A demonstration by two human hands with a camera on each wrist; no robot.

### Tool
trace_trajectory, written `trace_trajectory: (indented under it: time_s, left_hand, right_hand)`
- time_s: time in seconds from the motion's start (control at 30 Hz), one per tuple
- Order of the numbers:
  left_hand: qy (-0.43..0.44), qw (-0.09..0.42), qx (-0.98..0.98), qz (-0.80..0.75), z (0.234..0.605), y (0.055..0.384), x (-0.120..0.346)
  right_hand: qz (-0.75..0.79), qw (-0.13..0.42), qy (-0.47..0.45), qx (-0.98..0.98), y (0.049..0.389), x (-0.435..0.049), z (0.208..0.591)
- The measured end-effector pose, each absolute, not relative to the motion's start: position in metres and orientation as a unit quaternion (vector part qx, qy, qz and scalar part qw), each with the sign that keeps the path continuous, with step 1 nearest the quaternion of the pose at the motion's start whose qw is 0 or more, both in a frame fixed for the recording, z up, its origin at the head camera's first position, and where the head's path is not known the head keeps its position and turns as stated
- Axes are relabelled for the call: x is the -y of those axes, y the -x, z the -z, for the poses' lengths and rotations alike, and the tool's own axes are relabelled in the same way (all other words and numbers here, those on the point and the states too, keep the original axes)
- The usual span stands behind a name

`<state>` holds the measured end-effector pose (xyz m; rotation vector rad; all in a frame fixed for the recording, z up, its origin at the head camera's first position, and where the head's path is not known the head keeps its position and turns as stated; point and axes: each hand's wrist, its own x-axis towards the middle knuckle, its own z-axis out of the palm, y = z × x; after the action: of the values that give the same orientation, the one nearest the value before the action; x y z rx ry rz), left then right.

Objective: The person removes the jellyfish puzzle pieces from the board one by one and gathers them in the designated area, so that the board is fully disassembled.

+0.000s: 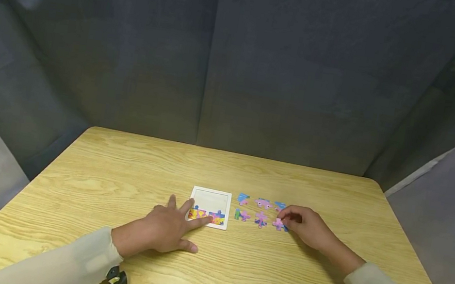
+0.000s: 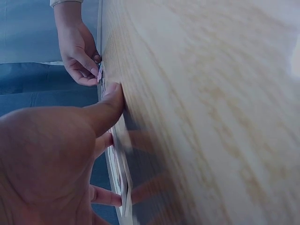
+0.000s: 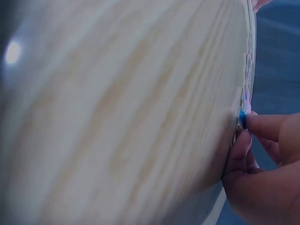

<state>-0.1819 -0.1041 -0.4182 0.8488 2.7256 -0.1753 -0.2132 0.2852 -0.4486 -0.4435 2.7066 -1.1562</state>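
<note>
A white square puzzle tray [image 1: 223, 192] lies mid-table, its lower row filled with yellow, pink and blue pieces [image 1: 217, 218]. My left hand [image 1: 168, 229] is spread over the tray's left and lower edge, fingertips resting on it and the thumb on the table. To the right, my right hand [image 1: 307, 227] pinches a pink and blue puzzle piece [image 1: 278, 224] between thumb and forefinger. In the right wrist view, the piece's blue edge [image 3: 242, 117] shows at the fingertips, tilted a little off the tabletop.
Several loose puzzle pieces [image 1: 261, 219] lie in two rows between the tray and my right hand. The wooden table [image 1: 141, 158] has dark curtains [image 1: 290, 73] behind it and lighter cloth at both sides.
</note>
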Motion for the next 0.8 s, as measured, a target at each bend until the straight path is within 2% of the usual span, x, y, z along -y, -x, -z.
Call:
trace_trajectory:
  time_s: [0.63, 0.8]
  left_hand:
    - [-0.288, 0.142, -0.946, 0.039, 0.4204, 0.1826, 0.108]
    - [-0.286, 0.142, -0.947, 0.024, 0.4189, 0.1822, 0.1089]
  right_hand:
    - [0.439, 0.098, 0.134, -0.883, 0.2118, -0.2851, 0.4491]
    - [0.462, 0.118, 0.126, -0.87, 0.2149, -0.2849, 0.4437]
